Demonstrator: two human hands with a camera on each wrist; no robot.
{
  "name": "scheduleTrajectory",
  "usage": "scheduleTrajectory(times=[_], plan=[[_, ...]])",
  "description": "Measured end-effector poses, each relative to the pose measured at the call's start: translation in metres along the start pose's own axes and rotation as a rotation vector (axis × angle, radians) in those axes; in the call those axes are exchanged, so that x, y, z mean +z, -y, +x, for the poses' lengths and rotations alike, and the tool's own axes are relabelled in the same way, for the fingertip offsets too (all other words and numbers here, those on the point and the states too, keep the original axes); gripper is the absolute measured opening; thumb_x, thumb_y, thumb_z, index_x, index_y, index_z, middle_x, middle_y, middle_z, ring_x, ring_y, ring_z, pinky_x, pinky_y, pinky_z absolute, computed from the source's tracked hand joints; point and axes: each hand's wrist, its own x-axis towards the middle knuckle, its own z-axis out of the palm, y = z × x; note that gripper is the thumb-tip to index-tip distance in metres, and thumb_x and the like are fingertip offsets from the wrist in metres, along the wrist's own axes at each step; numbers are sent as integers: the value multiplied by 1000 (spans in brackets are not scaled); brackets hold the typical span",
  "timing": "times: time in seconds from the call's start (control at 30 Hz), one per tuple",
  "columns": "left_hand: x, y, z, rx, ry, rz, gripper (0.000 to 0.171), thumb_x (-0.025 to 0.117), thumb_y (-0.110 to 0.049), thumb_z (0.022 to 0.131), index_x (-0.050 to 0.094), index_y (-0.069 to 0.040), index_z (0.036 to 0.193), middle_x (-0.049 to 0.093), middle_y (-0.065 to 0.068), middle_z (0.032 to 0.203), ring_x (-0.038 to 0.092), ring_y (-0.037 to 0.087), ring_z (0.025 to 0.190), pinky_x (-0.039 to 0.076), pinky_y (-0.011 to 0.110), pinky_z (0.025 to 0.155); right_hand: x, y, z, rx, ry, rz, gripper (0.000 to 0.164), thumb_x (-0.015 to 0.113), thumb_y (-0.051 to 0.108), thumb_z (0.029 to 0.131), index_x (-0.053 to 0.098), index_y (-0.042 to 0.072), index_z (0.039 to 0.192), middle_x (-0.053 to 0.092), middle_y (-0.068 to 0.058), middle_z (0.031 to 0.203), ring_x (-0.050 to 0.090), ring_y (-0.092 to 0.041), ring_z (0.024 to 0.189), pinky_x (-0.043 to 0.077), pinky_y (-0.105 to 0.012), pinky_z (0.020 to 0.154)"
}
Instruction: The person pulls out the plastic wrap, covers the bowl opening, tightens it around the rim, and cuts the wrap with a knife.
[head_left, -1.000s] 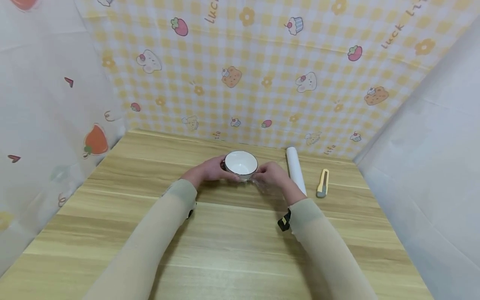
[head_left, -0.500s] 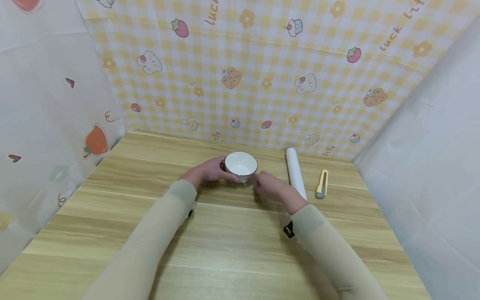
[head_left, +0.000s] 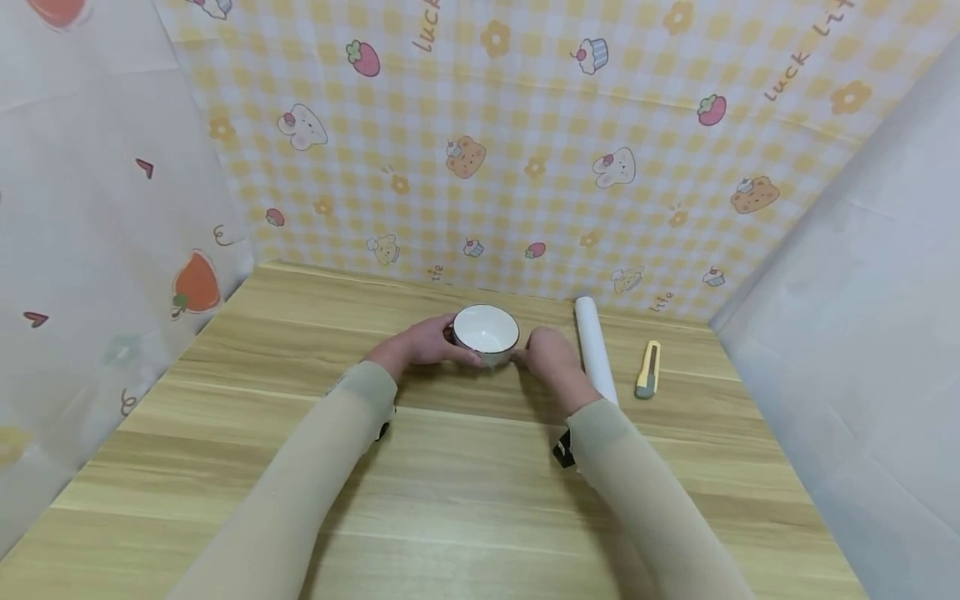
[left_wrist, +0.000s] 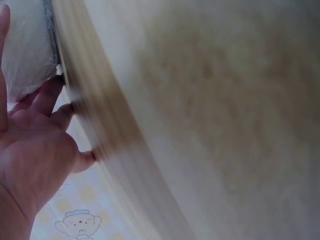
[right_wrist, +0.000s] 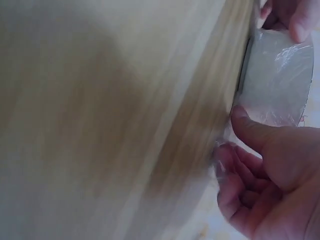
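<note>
A white bowl (head_left: pixel 486 330) with a dark rim sits upright on the wooden table. Clear plastic wrap (right_wrist: pixel 280 65) covers its outer wall, wrinkled and shiny in the right wrist view. On the bowl's left side, my left hand (head_left: pixel 430 342) holds it, thumb along the front and fingers behind. At the right, my right hand (head_left: pixel 553 354) has its fingers curled and its thumb against the bowl's lower side. A loose bit of the wrap shows at the right fingertips, pinched low by the table. The left wrist view shows the left palm (left_wrist: pixel 37 145) beside the wrapped wall.
A white roll (head_left: pixel 595 346) lies just right of my right hand, partly behind the forearm. Farther right lies a yellow utility knife (head_left: pixel 648 369) with a grey end. A yellow checked cloth (head_left: pixel 525 167) hangs behind the wooden table (head_left: pixel 450 492).
My right hand dipped toward me beside the bowl, then rose back; its fingers are more curled and less plastic wrap trails from them. The left hand and bowl have stayed in place.
</note>
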Motion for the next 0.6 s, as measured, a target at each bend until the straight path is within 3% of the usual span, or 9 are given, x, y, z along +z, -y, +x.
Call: scheduleTrajectory(times=[0.17, 0.27, 0.4, 0.5, 0.6], plan=[[2, -1, 1, -12, 6, 18, 105, 94, -46, 88, 37, -14, 171, 51, 14, 169, 44, 33, 161, 26, 54, 137, 3, -3, 4, -10, 0, 181, 14, 69, 13, 104, 79, 2, 105, 77, -12, 100, 61, -24, 86, 55, -37, 82], [4, -1, 1, -15, 12, 34, 105, 93, -46, 88, 37, -15, 171, 51, 13, 170, 44, 33, 161, 24, 54, 138, 4, -7, 5, -43, -10, 285, 21, 62, 3, 99, 76, -1, 114, 76, -17, 109, 61, -28, 94, 55, -41, 88], [3, 0, 0, -21, 10, 39, 108, 93, -47, 87, 35, -16, 172, 49, 14, 171, 42, 33, 162, 22, 55, 138, 2, -9, 1, -71, 6, 411, 24, 62, 2, 98, 77, -2, 117, 77, -19, 111, 67, -31, 103, 57, -42, 93], [2, -1, 0, -17, 6, 40, 107, 94, -46, 87, 35, -16, 172, 50, 14, 171, 42, 33, 162, 22, 55, 138, 2, -10, -1, -79, 20, 442, 28, 62, 3, 99, 79, 0, 121, 79, -19, 117, 69, -30, 109, 58, -40, 97], [1, -1, 0, -13, 8, 39, 106, 93, -46, 88, 36, -17, 172, 50, 13, 170, 42, 33, 162, 23, 55, 138, 2, -8, -2, -85, 38, 456, 34, 63, 3, 96, 77, -1, 127, 80, -19, 116, 72, -27, 102, 60, -34, 89]])
